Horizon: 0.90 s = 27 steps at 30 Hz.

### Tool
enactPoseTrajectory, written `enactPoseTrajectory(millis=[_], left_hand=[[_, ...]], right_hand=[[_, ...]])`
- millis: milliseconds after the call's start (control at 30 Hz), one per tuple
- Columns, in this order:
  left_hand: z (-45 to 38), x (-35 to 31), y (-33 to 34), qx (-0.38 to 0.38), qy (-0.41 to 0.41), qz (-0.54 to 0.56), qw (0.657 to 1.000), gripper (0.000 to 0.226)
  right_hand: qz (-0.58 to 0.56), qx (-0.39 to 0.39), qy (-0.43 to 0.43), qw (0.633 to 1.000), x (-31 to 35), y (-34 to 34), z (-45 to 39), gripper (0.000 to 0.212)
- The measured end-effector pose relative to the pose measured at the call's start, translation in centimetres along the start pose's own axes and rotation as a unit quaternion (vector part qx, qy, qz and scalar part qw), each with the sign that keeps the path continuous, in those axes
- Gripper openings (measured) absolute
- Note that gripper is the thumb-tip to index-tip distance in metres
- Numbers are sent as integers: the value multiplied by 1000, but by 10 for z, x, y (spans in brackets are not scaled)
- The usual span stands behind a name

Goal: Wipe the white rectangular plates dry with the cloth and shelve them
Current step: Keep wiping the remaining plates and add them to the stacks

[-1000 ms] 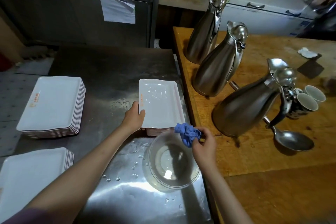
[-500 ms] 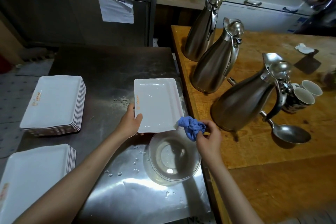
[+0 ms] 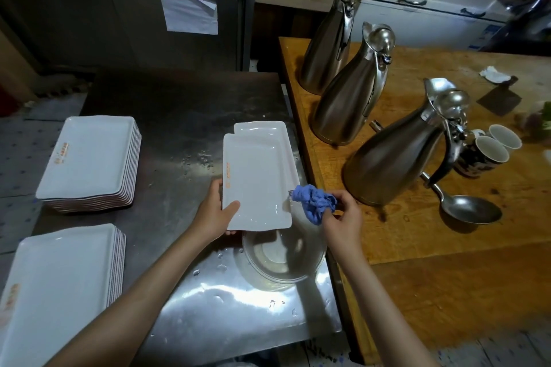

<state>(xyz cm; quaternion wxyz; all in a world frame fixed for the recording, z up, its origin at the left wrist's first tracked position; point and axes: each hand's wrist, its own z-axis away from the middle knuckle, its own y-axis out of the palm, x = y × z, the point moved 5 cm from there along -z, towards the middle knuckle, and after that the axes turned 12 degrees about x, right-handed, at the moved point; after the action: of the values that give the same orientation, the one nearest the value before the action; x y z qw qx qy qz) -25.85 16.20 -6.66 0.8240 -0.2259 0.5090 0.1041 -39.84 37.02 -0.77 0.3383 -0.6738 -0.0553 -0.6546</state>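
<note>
Head view: left hand point(image 3: 215, 211) holds a white rectangular plate point(image 3: 256, 185) by its near-left corner, thumb on top, grip closed on the rim, lifted above the wet plate pile point(image 3: 262, 128) on the steel counter point(image 3: 179, 116). Right hand point(image 3: 343, 219) pinches a crumpled blue cloth point(image 3: 313, 198) at the plate's right edge. Clear glass bowl point(image 3: 280, 259) sits just below. Two dry plate stacks point(image 3: 89, 158) lie left.

Dim kitchen, glare on the steel counter point(image 3: 208, 292), edges bowed.
</note>
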Motion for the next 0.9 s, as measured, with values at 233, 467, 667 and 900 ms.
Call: enactPoseTrajectory(millis=[233, 467, 667, 900], left_hand=[[15, -2, 8, 5, 15, -22, 1000, 43], [23, -11, 10, -18, 55, -70, 996, 43], [29, -26, 13, -23, 96, -165, 981, 45], [30, -43, 17, -17, 120, -293, 949, 43]], right_hand=[[5, 4, 15, 1000, -2, -1, 5, 28], [-10, 7, 32, 999, -3, 0, 11, 31], [-15, 10, 18, 1000, 0, -1, 14, 30], [-4, 4, 24, 1000, -2, -3, 15, 31]])
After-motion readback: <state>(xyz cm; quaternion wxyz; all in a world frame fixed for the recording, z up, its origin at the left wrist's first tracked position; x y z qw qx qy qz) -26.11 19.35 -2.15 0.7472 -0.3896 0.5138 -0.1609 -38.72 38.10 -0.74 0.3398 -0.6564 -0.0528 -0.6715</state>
